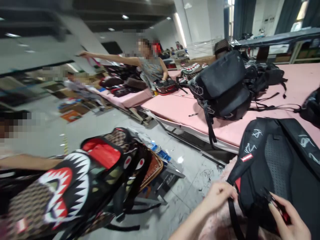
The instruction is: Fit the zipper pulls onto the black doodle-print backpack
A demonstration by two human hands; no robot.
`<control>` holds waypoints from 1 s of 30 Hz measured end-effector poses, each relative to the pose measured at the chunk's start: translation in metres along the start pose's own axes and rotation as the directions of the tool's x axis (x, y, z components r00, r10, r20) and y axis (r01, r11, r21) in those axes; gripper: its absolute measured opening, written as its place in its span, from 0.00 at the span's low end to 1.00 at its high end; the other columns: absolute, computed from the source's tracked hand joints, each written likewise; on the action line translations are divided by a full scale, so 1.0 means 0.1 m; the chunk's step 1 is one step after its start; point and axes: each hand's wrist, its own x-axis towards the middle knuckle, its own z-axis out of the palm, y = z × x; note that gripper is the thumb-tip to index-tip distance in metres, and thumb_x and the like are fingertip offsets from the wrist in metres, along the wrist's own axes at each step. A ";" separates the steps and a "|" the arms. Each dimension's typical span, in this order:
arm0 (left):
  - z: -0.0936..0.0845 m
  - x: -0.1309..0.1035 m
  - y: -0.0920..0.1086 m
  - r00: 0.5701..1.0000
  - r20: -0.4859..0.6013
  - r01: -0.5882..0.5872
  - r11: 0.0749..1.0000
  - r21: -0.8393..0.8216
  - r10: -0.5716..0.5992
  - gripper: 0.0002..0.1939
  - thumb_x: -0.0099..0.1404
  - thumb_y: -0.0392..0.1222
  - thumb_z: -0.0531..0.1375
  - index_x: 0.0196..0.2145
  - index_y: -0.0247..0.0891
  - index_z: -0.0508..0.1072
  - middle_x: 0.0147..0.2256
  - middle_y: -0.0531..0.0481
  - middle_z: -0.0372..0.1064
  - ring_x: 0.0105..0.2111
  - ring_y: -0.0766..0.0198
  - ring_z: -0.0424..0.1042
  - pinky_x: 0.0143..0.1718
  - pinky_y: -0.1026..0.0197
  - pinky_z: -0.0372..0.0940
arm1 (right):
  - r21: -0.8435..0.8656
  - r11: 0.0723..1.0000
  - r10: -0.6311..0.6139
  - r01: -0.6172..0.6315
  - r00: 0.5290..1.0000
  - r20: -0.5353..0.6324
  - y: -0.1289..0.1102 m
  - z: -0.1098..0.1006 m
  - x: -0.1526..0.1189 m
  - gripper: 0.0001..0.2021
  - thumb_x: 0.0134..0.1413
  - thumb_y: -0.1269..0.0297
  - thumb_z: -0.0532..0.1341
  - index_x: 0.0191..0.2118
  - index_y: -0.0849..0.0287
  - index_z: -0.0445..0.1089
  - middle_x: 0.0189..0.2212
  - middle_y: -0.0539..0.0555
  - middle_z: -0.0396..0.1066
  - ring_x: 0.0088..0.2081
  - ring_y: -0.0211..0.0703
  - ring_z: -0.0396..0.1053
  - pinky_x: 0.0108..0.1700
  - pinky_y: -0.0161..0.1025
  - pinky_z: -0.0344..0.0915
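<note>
A black backpack (277,160) with white chalk-like marks and a small red label lies at the lower right, its padded back panel up. My left hand (222,195) is closed on the bag's strap at its lower left edge. To the right, my right hand (287,216) holds a small dark tool with red parts, perhaps thread snips, between thumb and fingers, close to the bag's lower part. The tool is partly hidden by the fingers.
A pink-topped table (175,108) bears a pile of black backpacks (220,83). A shark-mouth patterned backpack (72,186) lies at lower left, beside another person's arm (32,162). Beyond the table a person (152,66) stretches out one arm. Thread scraps litter the floor.
</note>
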 end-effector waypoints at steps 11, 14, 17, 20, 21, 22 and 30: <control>-0.08 0.58 -0.36 0.950 -0.275 0.094 0.976 -0.198 -0.148 0.19 0.51 0.48 0.63 0.37 0.32 0.73 0.36 0.44 0.72 0.35 0.62 0.68 0.37 0.62 0.61 | -0.009 1.000 -0.014 0.016 0.992 0.123 -0.12 0.00 0.08 0.16 0.53 0.55 0.58 0.45 0.58 0.68 0.42 0.56 0.71 0.43 0.49 0.69 0.44 0.40 0.67; -0.04 0.65 -0.31 0.966 -0.203 0.107 0.965 -0.240 -0.158 0.20 0.51 0.50 0.62 0.36 0.32 0.73 0.33 0.45 0.72 0.30 0.64 0.69 0.31 0.64 0.61 | -0.041 0.999 0.016 -0.012 0.995 0.096 -0.15 -0.01 0.12 0.18 0.53 0.53 0.57 0.45 0.59 0.68 0.40 0.57 0.71 0.40 0.48 0.70 0.44 0.42 0.67; -0.05 0.59 -0.21 0.976 -0.121 0.138 0.941 -0.310 -0.183 0.22 0.53 0.53 0.60 0.39 0.32 0.72 0.32 0.45 0.72 0.27 0.65 0.69 0.28 0.66 0.60 | -0.073 0.996 0.063 -0.056 0.994 0.089 -0.17 -0.02 0.16 0.20 0.53 0.52 0.57 0.47 0.58 0.66 0.40 0.56 0.71 0.39 0.46 0.69 0.43 0.41 0.67; -0.07 0.44 -0.10 0.985 -0.062 0.129 0.930 -0.343 -0.160 0.21 0.53 0.49 0.63 0.41 0.34 0.71 0.34 0.45 0.72 0.31 0.65 0.70 0.31 0.66 0.62 | -0.058 0.997 0.062 -0.055 0.990 0.124 -0.21 0.01 0.18 0.18 0.54 0.53 0.56 0.46 0.57 0.66 0.41 0.55 0.70 0.40 0.45 0.69 0.43 0.40 0.66; -0.07 0.39 -0.07 0.988 -0.062 0.112 0.937 -0.330 -0.140 0.21 0.51 0.47 0.64 0.41 0.34 0.71 0.33 0.46 0.72 0.32 0.65 0.70 0.33 0.66 0.62 | -0.044 0.998 0.048 -0.042 0.989 0.137 -0.23 0.04 0.18 0.17 0.54 0.54 0.56 0.46 0.57 0.66 0.41 0.55 0.70 0.40 0.45 0.69 0.43 0.40 0.66; -0.06 0.35 -0.06 0.989 -0.072 0.099 0.946 -0.309 -0.127 0.20 0.49 0.44 0.66 0.40 0.34 0.71 0.33 0.47 0.72 0.32 0.65 0.70 0.34 0.66 0.62 | -0.030 0.999 0.031 -0.027 0.989 0.147 -0.24 0.07 0.19 0.16 0.54 0.55 0.56 0.45 0.58 0.66 0.41 0.55 0.70 0.40 0.45 0.69 0.43 0.40 0.66; 0.10 0.18 -0.10 0.979 -0.147 0.113 0.978 -0.177 -0.139 0.13 0.52 0.46 0.62 0.34 0.35 0.73 0.24 0.52 0.67 0.22 0.69 0.64 0.24 0.68 0.59 | 0.047 0.993 0.084 -0.104 0.945 0.315 -0.47 0.46 0.37 0.12 0.51 0.56 0.58 0.30 0.60 0.68 0.25 0.50 0.70 0.28 0.41 0.66 0.30 0.34 0.62</control>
